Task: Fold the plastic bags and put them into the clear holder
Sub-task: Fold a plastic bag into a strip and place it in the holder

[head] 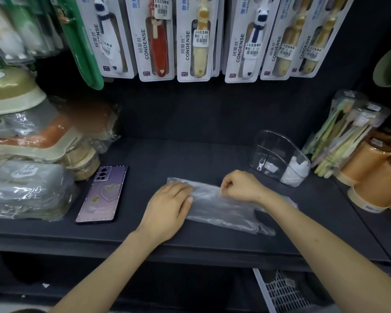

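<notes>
A clear plastic bag (pixel 224 205) lies flattened into a long strip on a black shelf (pixel 190 154), running from the middle toward the right and ending near the shelf's front edge. The left hand (pixel 167 208) lies palm down with straight fingers pressing on the bag's left end. The right hand (pixel 242 185) has its fingers curled and pinches the bag's far edge, while its forearm crosses over the bag's right part. The clear holder (pixel 278 152) stands upright behind and to the right of the bag, apart from it, with white folded bags (pixel 297 169) in its right end. Bare shelf lies between the bag and the dark back wall, and also between the bag and a purple phone (pixel 102 193) lying face down to the left. Past the phone, plastic-wrapped containers (pixel 25 188) are stacked along the left edge. At the right edge stand a pack of pastel toothbrushes (pixel 343 132) and orange cups (pixel 375 177), close to the holder. Carded toothbrushes (pixel 194 39) hang in a row above the shelf. Below the front edge, a white slotted basket (pixel 284 292) shows at the lower right.
</notes>
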